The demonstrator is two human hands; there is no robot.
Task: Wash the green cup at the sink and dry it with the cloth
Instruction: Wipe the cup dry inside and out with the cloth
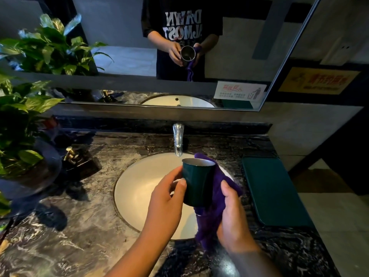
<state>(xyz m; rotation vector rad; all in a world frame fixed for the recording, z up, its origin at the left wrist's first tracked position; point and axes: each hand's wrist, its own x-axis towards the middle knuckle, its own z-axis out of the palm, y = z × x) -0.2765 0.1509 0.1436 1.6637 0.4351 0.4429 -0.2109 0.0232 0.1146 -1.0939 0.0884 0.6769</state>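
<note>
Centre of frame, above the sink (139, 188): left hand (167, 198) gripped the cup (196, 182); right hand (232, 214) pressed the cloth (215, 196) against its side.

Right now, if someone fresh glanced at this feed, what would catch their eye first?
First the green cup, held over the white sink just in front of the tap, with the left hand gripping its side. Next the purple cloth, which the right hand holds against the cup's right side. Then the leafy plant at the counter's left end, and the mirror above, which reflects cup and hands.
</note>
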